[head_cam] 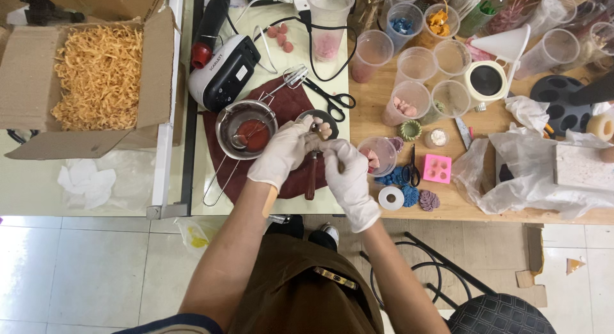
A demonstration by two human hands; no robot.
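Note:
Both my hands wear white gloves and meet over a dark red cloth [291, 97]. My left hand [281, 153] pinches a small pink piece [325, 129] at its fingertips, just above a small dark round dish [318, 116]. My right hand [348, 174] is closed against the left one, and a brown wooden-handled tool [311, 179] hangs down between them. Which fingers grip the handle is hidden. A metal pot [225, 119] with red liquid and a spoon stands just left of my left hand.
A hand mixer [224, 71] and scissors [332, 100] lie behind the cloth. Several plastic cups [416, 65], a pink mould [437, 168], a tape roll [390, 198] and crumpled plastic bags [531, 174] crowd the wooden table on the right. A cardboard box [157, 65] of yellow shreds sits left.

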